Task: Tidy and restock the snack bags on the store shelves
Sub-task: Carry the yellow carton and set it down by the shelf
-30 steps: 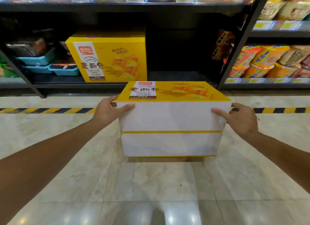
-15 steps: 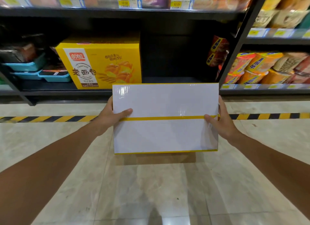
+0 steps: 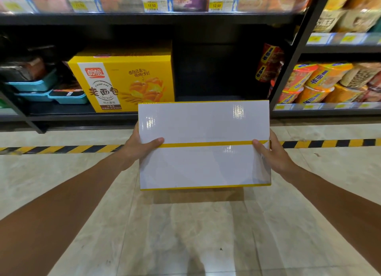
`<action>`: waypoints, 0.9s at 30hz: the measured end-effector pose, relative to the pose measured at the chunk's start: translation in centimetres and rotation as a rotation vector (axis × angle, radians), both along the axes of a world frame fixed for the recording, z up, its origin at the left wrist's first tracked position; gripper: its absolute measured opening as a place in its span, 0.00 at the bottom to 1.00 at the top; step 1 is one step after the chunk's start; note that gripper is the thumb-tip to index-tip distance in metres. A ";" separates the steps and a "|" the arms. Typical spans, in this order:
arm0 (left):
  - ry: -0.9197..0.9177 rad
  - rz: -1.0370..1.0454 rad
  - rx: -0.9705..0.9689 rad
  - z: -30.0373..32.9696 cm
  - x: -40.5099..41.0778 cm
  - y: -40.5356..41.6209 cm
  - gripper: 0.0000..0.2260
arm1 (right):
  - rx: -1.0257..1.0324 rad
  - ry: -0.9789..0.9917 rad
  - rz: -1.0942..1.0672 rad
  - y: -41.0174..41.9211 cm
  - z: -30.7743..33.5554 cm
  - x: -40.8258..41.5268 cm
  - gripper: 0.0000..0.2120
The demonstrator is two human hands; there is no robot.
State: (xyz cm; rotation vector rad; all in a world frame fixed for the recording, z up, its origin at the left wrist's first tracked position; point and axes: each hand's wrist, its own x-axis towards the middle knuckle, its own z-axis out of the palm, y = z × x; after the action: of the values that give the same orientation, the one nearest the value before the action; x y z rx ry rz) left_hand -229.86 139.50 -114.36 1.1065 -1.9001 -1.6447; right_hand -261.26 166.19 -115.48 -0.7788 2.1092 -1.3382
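Gripping a white-bottomed bread carton point(image 3: 204, 145) at its two ends, the left hand point(image 3: 137, 150) and the right hand point(image 3: 272, 155) are seen nearest the camera, each thumb laid on the near face by the yellow band, the fingers hidden behind; the carton is held in the air above the marble floor point(image 3: 185, 234), just short of the striped floor tape point(image 3: 61, 149); beyond it, on the bottom shelf point(image 3: 82, 116), a matching yellow bread carton point(image 3: 123, 80) is already shelved, and a dark gap point(image 3: 216, 73) is left open beside it; one carton is judged placed, this one not yet; instant noodle cups point(image 3: 321, 84) are stacked further right.
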 end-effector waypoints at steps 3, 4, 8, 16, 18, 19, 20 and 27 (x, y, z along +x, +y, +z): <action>-0.007 -0.001 0.000 -0.1 0.0 0.2 0.44 | -0.005 -0.011 0.008 0.2 0.4 0.2 0.30; -0.012 0.001 -0.004 0.1 0.1 0.4 0.44 | -0.013 -0.018 0.012 0.3 0.6 0.2 0.30; -0.058 0.034 0.002 0.9 0.6 0.9 0.52 | -0.002 0.042 -0.006 1.1 0.9 0.4 0.30; -0.185 0.087 0.397 5.2 1.5 0.6 0.35 | 0.153 -0.433 0.041 4.3 3.3 -1.8 0.40; -0.315 0.036 0.395 4.6 1.7 1.7 0.26 | 0.257 -0.469 0.091 4.7 3.2 -2.0 0.35; -0.386 0.031 0.379 4.0 1.7 2.4 0.23 | 0.318 -0.473 0.125 4.9 2.9 -1.7 0.33; -0.449 0.012 0.358 3.4 1.7 3.0 0.23 | 0.383 -0.467 0.171 5.0 2.4 -1.2 0.35; -0.463 0.039 0.325 3.2 1.6 4.9 0.17 | 0.411 -0.349 0.201 5.5 1.9 0.5 0.45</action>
State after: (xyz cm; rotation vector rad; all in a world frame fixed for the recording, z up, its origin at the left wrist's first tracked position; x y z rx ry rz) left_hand -228.21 144.37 -111.20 1.7736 -1.8901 -1.8391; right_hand -260.72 171.73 -113.61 -0.5223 1.8791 -0.8249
